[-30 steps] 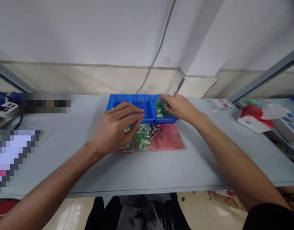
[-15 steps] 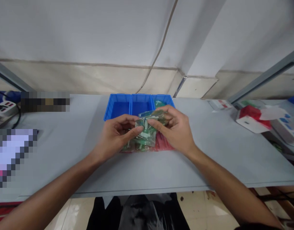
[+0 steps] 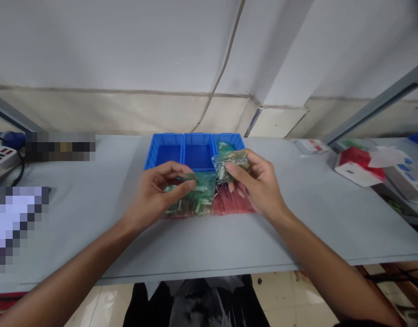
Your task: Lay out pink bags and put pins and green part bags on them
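Along the far edge of the grey tabletop (image 3: 93, 240) we count three blue plastic bins (image 3: 181, 152) standing side by side, touching one another. One white power strip (image 3: 2, 157) sits at the far left, and red-and-white packaging (image 3: 358, 168) lies at the far right. Nearer us lies one flat red plastic bag (image 3: 236, 204), and overlapping its left edge is a heap of clear bags (image 3: 200, 200) packed with green parts, too jumbled for us to count. One more clear bag (image 3: 225, 146) sits in the right-hand bin.

Our two hands are apart, with a small gap between them, both over the bags. The left hand (image 3: 154, 195) is half curled, its fingertips (image 3: 192, 183) at the heap; we cannot tell whether it grips anything. The right hand (image 3: 259, 186) pinches a single clear bag (image 3: 229, 164) of green parts between thumb and fingers, holding it up just near of the right-hand bin.
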`<state>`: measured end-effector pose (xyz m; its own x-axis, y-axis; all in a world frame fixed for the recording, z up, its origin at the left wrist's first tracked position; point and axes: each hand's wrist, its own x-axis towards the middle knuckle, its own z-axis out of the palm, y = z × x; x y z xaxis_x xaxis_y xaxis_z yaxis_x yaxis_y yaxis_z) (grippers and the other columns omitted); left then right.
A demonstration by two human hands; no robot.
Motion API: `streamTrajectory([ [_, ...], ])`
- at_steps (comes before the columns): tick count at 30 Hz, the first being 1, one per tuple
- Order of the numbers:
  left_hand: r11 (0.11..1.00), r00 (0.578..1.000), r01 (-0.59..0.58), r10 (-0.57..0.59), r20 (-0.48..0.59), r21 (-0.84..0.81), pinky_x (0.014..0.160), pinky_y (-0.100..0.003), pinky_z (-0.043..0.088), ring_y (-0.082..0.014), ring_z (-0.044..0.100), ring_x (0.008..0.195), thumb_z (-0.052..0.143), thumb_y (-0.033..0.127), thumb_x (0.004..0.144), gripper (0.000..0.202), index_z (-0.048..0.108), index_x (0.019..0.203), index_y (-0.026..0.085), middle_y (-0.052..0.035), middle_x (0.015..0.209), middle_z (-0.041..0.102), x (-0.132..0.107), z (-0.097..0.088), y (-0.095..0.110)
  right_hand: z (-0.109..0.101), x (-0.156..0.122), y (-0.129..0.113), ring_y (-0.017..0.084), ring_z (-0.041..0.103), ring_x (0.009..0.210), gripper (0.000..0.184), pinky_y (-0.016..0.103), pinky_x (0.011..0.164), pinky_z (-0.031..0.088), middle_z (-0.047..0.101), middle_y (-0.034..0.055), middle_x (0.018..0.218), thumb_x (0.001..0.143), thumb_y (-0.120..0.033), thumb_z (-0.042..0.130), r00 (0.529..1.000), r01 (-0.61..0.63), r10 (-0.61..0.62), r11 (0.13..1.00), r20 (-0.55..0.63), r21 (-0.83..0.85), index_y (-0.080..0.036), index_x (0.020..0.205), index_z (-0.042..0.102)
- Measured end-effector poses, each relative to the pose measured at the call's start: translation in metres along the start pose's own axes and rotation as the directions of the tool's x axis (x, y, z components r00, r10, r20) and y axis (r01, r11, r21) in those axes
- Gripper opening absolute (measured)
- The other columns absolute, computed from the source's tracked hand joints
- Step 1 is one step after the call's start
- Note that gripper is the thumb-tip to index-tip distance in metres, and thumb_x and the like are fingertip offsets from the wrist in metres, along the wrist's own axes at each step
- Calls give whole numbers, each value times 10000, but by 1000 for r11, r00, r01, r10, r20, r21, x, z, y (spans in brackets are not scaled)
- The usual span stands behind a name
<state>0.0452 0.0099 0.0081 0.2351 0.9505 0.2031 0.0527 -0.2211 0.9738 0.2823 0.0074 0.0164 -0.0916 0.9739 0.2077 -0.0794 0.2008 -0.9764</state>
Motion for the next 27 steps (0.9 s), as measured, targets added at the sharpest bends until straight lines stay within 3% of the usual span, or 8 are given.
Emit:
streamTrajectory([
  [4, 958, 962, -270, 272, -2, 99, 1106, -413, 450, -227, 597, 1259, 766, 159, 874, 112, 794, 859, 267, -43, 1229, 712, 3, -3, 0, -1, 0, -2, 92, 588, 497, 195, 227, 412, 402, 598, -52, 644, 897, -354, 798, 999, 47, -47, 999, -7, 13, -230, 855, 654],
  [7, 942, 941, -325, 330, -66, 81, 1002, -344, 490, -205, 588, 1249, 724, 105, 876, 208, 809, 840, 291, -29, 1228, 685, 3, -5, -2, -1, 0, 0, 122, 642, 545, 158, 252, 443, 479, 643, -35, 716, 890, -342, 804, 998, 65, -64, 997, -7, 37, -243, 930, 689],
  [11, 981, 978, -182, 188, -93, 69, 813, -267, 525, -146, 671, 951, 663, 137, 930, 241, 824, 890, 311, -4, 910, 747, 0, -7, -7, -3, 0, 4, 157, 687, 594, 193, 280, 501, 550, 689, -25, 737, 901, -354, 788, 999, 47, -47, 997, -7, 63, -257, 1031, 683],
  [15, 996, 989, -91, 89, -114, -9, 822, -251, 558, -144, 695, 952, 677, 225, 947, 176, 832, 934, 306, -4, 1003, 775, -2, -7, -7, -4, 1, 5, 175, 730, 678, 180, 304, 583, 604, 735, -15, 805, 922, -316, 766, 997, 71, -72, 994, 9, 77, -284, 1090, 708],
  [19, 999, 994, -46, 48, -94, 15, 729, -225, 583, -119, 703, 808, 756, 259, 896, 77, 830, 907, 279, -5, 935, 771, -1, -2, -2, -6, 2, 2, 247, 671, 1227, 141, 451, 1041, 571, 723, 28, 1247, 884, -195, 786, 952, 298, -294, 954, 82, -43, -304, 970, 807],
  [21, 999, 999, -21, 22, -48, 28, 657, -194, 556, -99, 677, 737, 785, 259, 869, 81, 826, 939, 265, -3, 855, 748, 0, 1, 0, -6, 1, 2, 267, 588, 1343, 180, 459, 1084, 531, 658, 21, 1377, 872, -145, 773, 926, 373, -361, 920, 110, -123, -313, 901, 832],
  [25, 998, 995, 54, -53, 89, -11, 597, -172, 519, -81, 621, 669, 794, 262, 868, 526, 653, 1372, 310, 27, 791, 679, -2, 4, 2, -6, -3, 3, 211, 694, 1029, 304, 385, 866, 561, 753, 17, 1054, 907, -90, 687, 933, 360, -351, 906, 83, -223, -346, 966, 841],
  [27, 994, 986, 102, -97, 139, -26, 604, -185, 530, -88, 621, 671, 793, 277, 870, 618, 576, 1448, 295, 18, 823, 683, -3, 5, 3, -6, -6, 3, 199, 682, 905, 301, 388, 823, 536, 751, 13, 973, 937, -123, 660, 944, 329, -315, 908, 96, -260, -349, 1038, 830],
])
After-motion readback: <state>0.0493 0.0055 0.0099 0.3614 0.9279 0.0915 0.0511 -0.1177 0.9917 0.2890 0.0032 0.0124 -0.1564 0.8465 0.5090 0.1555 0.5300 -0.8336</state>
